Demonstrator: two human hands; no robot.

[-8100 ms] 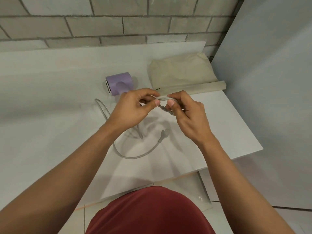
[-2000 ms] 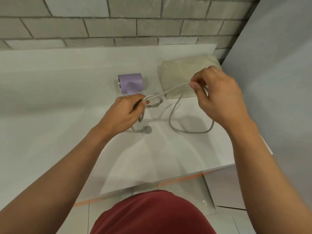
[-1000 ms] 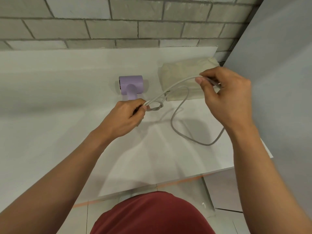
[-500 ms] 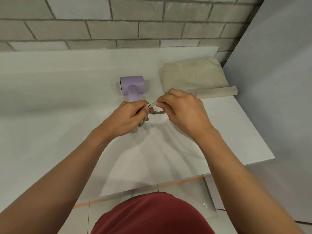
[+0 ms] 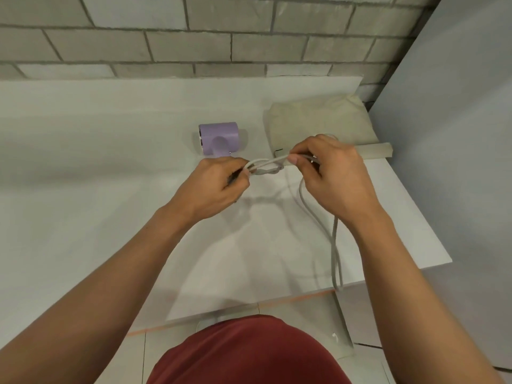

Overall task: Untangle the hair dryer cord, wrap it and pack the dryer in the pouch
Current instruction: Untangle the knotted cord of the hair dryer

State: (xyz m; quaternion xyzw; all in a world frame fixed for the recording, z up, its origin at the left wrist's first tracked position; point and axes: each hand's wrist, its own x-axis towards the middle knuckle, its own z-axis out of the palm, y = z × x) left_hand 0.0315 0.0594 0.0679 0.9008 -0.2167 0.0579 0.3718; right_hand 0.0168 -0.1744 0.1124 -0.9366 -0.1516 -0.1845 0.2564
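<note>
A lilac hair dryer (image 5: 219,138) lies on the white table (image 5: 97,162), its handle hidden behind my left hand. Its grey cord (image 5: 267,164) is twisted into a knot between my two hands. My left hand (image 5: 213,187) grips the cord's looped strands at the knot's left side. My right hand (image 5: 332,173) pinches a strand at the knot's right side. From under my right hand a doubled length of cord (image 5: 335,245) hangs down over the table's front edge. A beige cloth pouch (image 5: 318,120) lies flat at the back right.
A grey brick wall (image 5: 194,37) runs along the back of the table. A plain grey panel (image 5: 457,134) stands close on the right. The table's front edge (image 5: 277,300) is near my body, with tiled floor below.
Over the last second my right hand came back from the raised right side to the knot, then drew slightly right again. The cord's slack now hangs over the front edge.
</note>
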